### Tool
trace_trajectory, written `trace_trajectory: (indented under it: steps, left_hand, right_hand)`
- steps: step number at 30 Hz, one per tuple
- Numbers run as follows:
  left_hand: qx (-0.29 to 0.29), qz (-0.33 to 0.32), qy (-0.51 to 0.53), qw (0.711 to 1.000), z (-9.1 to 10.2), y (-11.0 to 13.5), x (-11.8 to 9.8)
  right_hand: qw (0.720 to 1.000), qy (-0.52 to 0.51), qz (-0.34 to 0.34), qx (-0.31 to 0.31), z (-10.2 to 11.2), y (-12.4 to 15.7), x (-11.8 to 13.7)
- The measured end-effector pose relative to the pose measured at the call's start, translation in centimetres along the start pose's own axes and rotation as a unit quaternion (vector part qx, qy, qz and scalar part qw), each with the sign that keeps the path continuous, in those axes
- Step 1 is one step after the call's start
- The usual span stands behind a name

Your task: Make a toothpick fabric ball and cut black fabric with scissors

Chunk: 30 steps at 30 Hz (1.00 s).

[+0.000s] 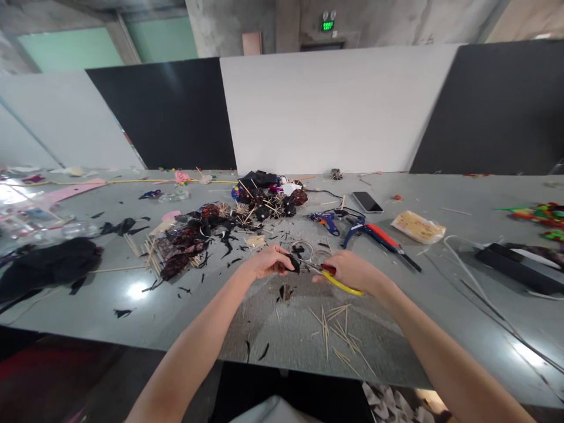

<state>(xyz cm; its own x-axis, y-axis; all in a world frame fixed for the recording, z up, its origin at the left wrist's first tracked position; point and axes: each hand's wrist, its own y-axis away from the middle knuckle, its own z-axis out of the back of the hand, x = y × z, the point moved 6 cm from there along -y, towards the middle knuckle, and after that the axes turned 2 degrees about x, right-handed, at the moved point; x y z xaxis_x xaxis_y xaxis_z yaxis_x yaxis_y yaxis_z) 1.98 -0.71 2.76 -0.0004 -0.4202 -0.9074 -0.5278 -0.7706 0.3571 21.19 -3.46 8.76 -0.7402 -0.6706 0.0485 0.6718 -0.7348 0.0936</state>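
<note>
Near the middle of the table, my left hand (269, 262) pinches a small piece of black fabric (293, 264) between thumb and fingers. My right hand (355, 271) is closed around the handles of scissors with yellow grips (346, 286). The blades point left towards the fabric; whether they touch it I cannot tell. Just beyond both hands lies a clear round roll (302, 251), possibly tape. Black scraps (285, 292) are scattered below my hands, and thin wooden sticks (339, 332) lie loose nearer the table's front edge.
Dark flower-like pieces with sticks (268, 202) are heaped at the back. Patterned dark fabric (180, 247) and black cloth (48, 267) lie left. To the right are a blue glue gun (326, 222), a red-and-blue handled tool (383, 238), a phone (367, 201) and a plastic-wrapped pack (418, 228).
</note>
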Motion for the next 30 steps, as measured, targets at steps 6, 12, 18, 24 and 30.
trace_trajectory:
  steps: [6,12,18,24,30]
  left_hand:
    - [0.002,-0.003,0.003,1.0,-0.2,0.1,-0.1]
    - [0.011,0.004,-0.006,1.0,-0.2,-0.1,0.2]
    - [-0.001,0.01,-0.003,1.0,-0.3,0.0,0.2]
    - [0.008,0.015,-0.015,1.0,-0.5,0.1,0.3]
    - [0.012,-0.032,-0.018,0.999,-0.5,-0.2,0.0]
  right_hand:
    - [1.0,-0.009,-0.005,0.006,-0.5,0.0,-0.2]
    - [1.0,-0.014,-0.01,0.01,-0.8,0.0,-0.1]
    - [1.0,-0.005,-0.006,0.002,-0.6,0.0,0.2]
    - [1.0,0.008,-0.005,-0.014,-0.4,-0.3,-0.4]
    - [0.994,-0.013,-0.068,-0.085,-0.2,-0.6,-2.3]
